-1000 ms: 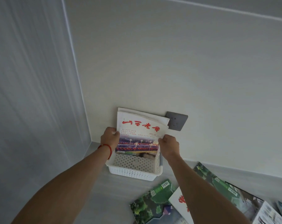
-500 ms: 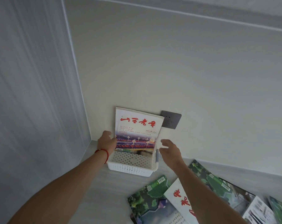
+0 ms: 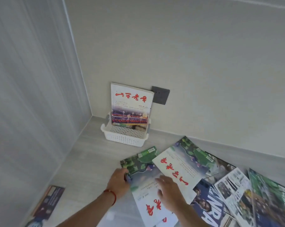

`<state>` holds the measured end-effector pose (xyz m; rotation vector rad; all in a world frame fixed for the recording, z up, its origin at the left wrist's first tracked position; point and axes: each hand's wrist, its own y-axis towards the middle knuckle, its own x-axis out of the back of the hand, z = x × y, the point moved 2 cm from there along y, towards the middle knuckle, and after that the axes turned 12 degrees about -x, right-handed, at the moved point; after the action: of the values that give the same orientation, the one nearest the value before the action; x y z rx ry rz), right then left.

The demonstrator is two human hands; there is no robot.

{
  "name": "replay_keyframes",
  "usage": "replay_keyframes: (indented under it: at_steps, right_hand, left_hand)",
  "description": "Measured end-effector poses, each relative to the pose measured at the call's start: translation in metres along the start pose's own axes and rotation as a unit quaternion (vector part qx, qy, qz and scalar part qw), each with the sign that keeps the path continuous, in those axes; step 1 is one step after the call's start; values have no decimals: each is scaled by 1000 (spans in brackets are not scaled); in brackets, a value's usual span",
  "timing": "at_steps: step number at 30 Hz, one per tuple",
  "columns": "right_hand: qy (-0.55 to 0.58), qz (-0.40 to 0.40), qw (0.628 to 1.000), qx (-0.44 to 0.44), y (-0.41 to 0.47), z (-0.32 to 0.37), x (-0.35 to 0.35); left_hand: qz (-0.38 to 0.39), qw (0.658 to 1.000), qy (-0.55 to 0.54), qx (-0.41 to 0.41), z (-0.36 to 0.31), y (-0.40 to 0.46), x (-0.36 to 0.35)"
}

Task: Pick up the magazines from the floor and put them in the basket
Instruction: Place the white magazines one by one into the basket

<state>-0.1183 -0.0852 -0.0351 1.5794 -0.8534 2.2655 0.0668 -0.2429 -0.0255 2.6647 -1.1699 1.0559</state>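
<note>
A white perforated basket (image 3: 122, 138) stands on the floor against the wall. Magazines with red lettering (image 3: 131, 104) stand upright in it, leaning on the wall. Several more magazines lie spread on the floor at the lower right. My left hand (image 3: 119, 182) touches the left edge of a green-and-white magazine (image 3: 141, 176), fingers curled at its edge. My right hand (image 3: 169, 192) lies flat on that same magazine, fingers spread, next to a white magazine with red lettering (image 3: 179, 167) that overlaps it.
A dark wall plate (image 3: 160, 95) sits behind the basket. One dark magazine (image 3: 48, 202) lies apart at the lower left by the side wall. More magazines (image 3: 236, 194) fan out to the right edge. The basket stands near the room corner.
Both hands let go of the magazines in the basket and moved down to the pile on the floor. The magazines stay upright in the basket.
</note>
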Motion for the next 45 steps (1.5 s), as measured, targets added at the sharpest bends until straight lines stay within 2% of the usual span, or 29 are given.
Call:
replay_keyframes:
  at_steps: [3,4,7,10,13,15,18,21,24,26,27,31,33,34,36,37,39,41,42,43,44,45]
  right_hand:
    - [-52,57,997,19,-24,-11,-27]
    - [-52,67,996,21,-29,-12,-30]
    - [-61,81,994,32,-42,-10,-33]
    - [-53,87,994,43,-51,-15,-25]
    - [-38,103,992,56,-58,-28,-16]
    - [-26,126,990,64,-64,-34,-15]
    - [-35,141,986,81,-70,-37,-12]
    - [24,130,986,106,-68,-29,7]
    - [134,-49,978,154,-62,-10,46]
    - [129,-164,957,200,-54,8,70]
    - [91,-191,951,223,-49,18,82]
    - [-122,-157,944,264,-31,57,115]
    - [-138,-113,958,224,-23,64,121]
    - [-109,-69,973,194,-19,64,123]
    - [-24,13,989,145,-14,61,123]
    - [19,30,991,129,-12,57,123]
    - [101,32,991,79,-8,41,123]
    - [162,25,986,26,-8,20,120]
    - [189,26,982,3,-7,9,119]
    - [225,36,973,-23,-8,-1,118]
    - [270,49,960,-50,-9,-10,116]
    - [317,60,944,-73,-11,-15,115]
  left_hand:
    - [78,995,52,29,-4,-20,-37]
    - [83,994,51,54,-6,-27,-47]
    - [-2,991,-49,126,-20,-42,-69]
    - [-89,967,-114,211,-24,-46,-75]
    - [-120,922,-221,295,-9,-49,-79]
    - [-103,913,-254,304,-5,-56,-88]
    - [-72,960,-134,236,-14,-64,-92]
    - [-57,992,-12,113,-31,-64,-70]
    - [-60,996,69,-10,-53,-57,-30]
    - [-61,988,131,-61,-70,-48,-2]
    - [-46,981,171,-77,-78,-43,11]
    - [94,953,249,-147,-115,-28,51]
    - [158,932,286,-160,-127,-24,64]
    - [157,928,293,-171,-130,-23,70]
    - [86,937,265,-210,-131,-22,84]
    - [19,936,258,-240,-127,-23,90]
    - [-164,904,278,-279,-112,-29,100]
    - [-327,879,273,-216,-88,-41,99]
    - [-370,884,237,-160,-75,-47,96]
    - [-376,905,172,-96,-63,-51,89]
    - [-345,934,82,-29,-52,-52,79]
    - [-282,958,-10,41,-45,-51,67]
